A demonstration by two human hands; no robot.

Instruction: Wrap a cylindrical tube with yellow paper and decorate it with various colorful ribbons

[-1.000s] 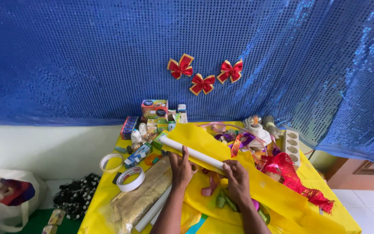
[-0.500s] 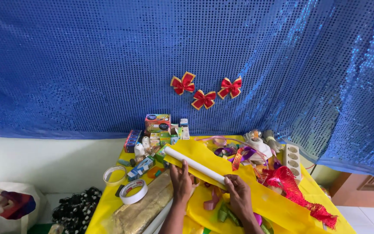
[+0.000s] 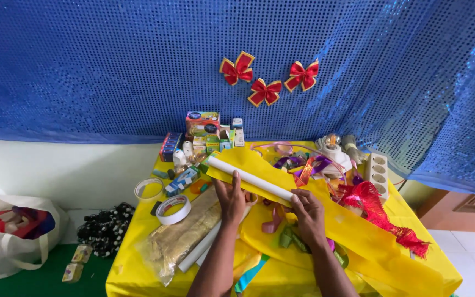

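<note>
A white paper roll [image 3: 248, 178] lies slanted across a yellow sheet [image 3: 353, 228] on the yellow-covered table [image 3: 133, 258]. My left hand [image 3: 231, 199] rests on the roll near its middle, fingers over it. My right hand [image 3: 307, 215] grips the roll's near right end together with the yellow sheet's edge. Coloured ribbons [image 3: 281, 234] lie under and between my hands.
Two tape rolls [image 3: 172, 209] and a gold-wrapped bundle [image 3: 180, 239] lie at left. Small boxes and bottles [image 3: 202, 132] stand at the back. A red tinsel garland [image 3: 380, 212] and white power strip [image 3: 377, 170] are at right. Three red bows [image 3: 265, 77] hang on the blue sequin backdrop. A bag [image 3: 12, 231] sits on the floor.
The view has tilted slightly; my hands stay on the roll, which has shifted a little toward me over the yellow sheet.
</note>
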